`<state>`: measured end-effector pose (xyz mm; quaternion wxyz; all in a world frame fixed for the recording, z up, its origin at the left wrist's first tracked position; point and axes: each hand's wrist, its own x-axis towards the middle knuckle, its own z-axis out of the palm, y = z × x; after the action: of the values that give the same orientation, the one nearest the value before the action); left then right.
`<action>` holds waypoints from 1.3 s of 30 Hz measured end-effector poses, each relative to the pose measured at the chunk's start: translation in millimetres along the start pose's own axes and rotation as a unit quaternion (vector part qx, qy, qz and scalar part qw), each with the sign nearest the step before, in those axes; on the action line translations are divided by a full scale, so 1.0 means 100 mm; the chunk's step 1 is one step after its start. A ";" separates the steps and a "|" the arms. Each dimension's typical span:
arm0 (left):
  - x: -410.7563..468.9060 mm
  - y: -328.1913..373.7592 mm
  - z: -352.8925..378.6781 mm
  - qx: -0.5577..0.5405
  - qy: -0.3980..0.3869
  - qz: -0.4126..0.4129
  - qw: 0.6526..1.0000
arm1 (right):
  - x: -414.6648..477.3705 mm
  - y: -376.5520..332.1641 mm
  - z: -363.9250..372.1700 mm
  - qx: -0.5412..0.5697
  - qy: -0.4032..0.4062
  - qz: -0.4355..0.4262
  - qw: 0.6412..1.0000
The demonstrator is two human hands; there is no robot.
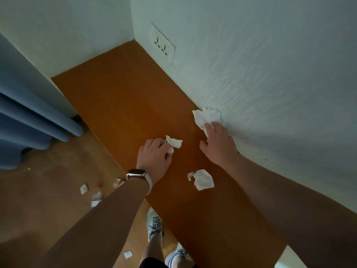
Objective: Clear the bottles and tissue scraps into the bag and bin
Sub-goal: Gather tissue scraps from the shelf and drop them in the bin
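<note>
On the orange-brown tabletop point(123, 97) lie three crumpled white tissue scraps. My left hand point(154, 156), with a watch on its wrist, pinches the small middle scrap point(174, 143). My right hand point(219, 144) reaches with straight fingers onto the larger scrap point(205, 116) that lies against the wall. A third scrap point(202, 179) sits loose on the table between my forearms. Down on the floor at the left lie a clear plastic bottle with a red cap point(96, 196), a second bottle point(118, 183) partly hidden behind my left forearm, and two small tissue bits point(83, 188) point(127, 254).
A white wall with a socket point(163, 47) runs along the table's right side and far end. Blue curtains point(29, 120) hang at the left. My feet in pale sneakers point(154, 225) stand by the table's front edge. No bag or bin is in view.
</note>
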<state>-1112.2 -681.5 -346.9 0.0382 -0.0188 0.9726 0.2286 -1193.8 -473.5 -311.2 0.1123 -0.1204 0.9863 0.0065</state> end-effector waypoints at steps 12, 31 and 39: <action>-0.11 0.08 -0.06 -0.040 -0.010 -0.012 0.999 | -0.12 0.08 0.02 0.040 0.006 0.009 0.999; -0.39 1.03 -0.57 -0.139 -0.057 0.057 0.987 | -1.44 0.31 -0.87 0.168 0.057 0.134 0.975; -0.68 1.56 -0.67 -0.192 -0.084 0.124 0.970 | -2.34 0.54 -1.00 0.274 0.116 0.203 0.933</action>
<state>-1057.1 -570.0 -212.6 0.0866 0.1143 0.8984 0.4151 -1007.0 -369.6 -162.1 0.0219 0.1181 0.9593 -0.2555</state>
